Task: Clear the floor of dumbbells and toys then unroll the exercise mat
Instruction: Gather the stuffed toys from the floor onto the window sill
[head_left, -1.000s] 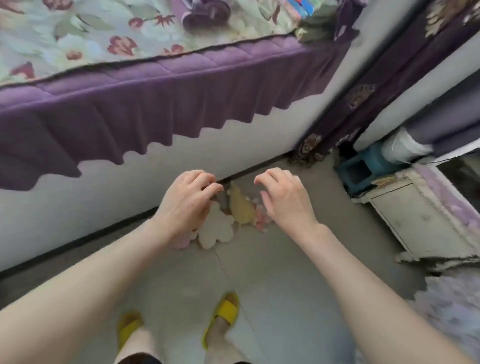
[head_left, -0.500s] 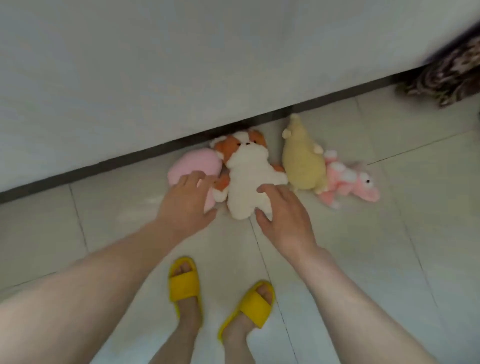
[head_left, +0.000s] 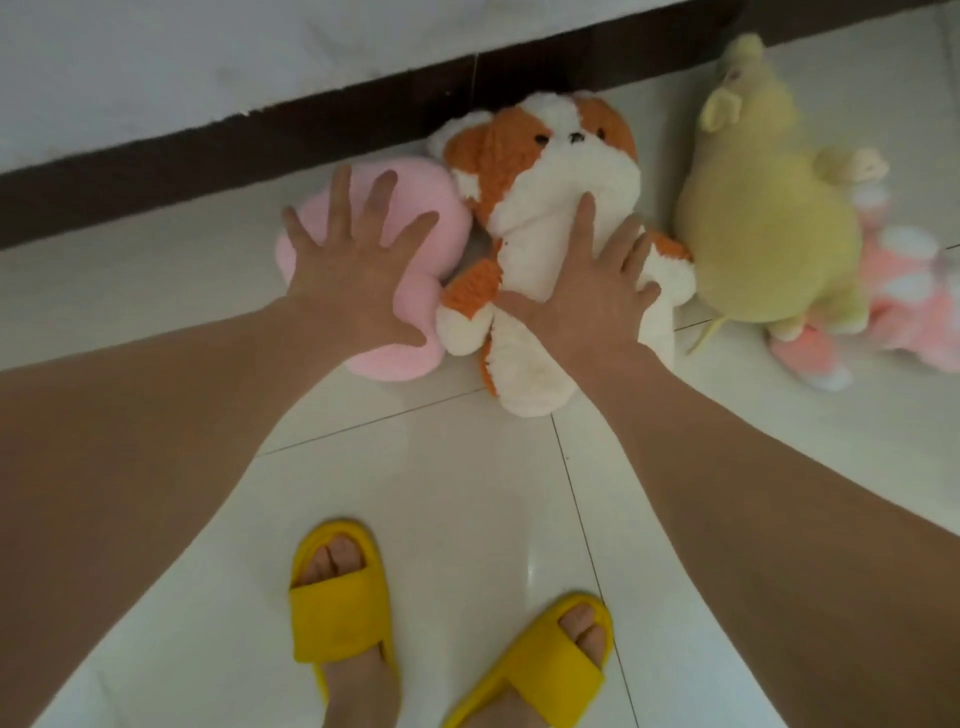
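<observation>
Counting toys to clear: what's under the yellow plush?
A pink and white plush pokes out from beneath the yellow plush. The part of it under the yellow one is hidden.

No readable text, labels, brands or numbers anywhere in view.

Glossy pale floor tiles (head_left: 457, 499); dark skirting (head_left: 208, 171); white wall (head_left: 208, 57).

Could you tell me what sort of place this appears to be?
Probably a room in a home: plush toys, such as an orange-and-white dog, lie on a tiled floor by a dark baseboard, and the person wears yellow slippers.
</observation>
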